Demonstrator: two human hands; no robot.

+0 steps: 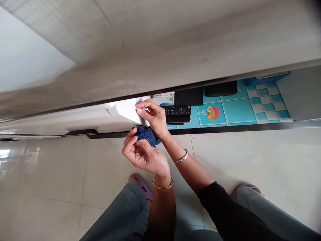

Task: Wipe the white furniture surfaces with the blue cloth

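My left hand (146, 155), with a gold bracelet at the wrist, is closed on a bunched navy-blue fluffy cloth (146, 134). It is just in front of the cabinet edge, palm turned up. Farther in, my right hand (153, 115), with a silver bracelet, has thumb and forefinger pinched together. A small pale bit shows at those fingertips; what it is cannot be made out. Behind the fingertips is a white sheet-like surface (126, 112) with a curled, peaked edge.
On the teal tile-patterned shelf (239, 110) lie a black remote control (184, 110), a printed card (165, 98) and a black case (221, 89). A glossy pale top (175, 43) overhangs the shelf. My feet in purple slippers (143, 187) stand on the tiled floor (55, 167).
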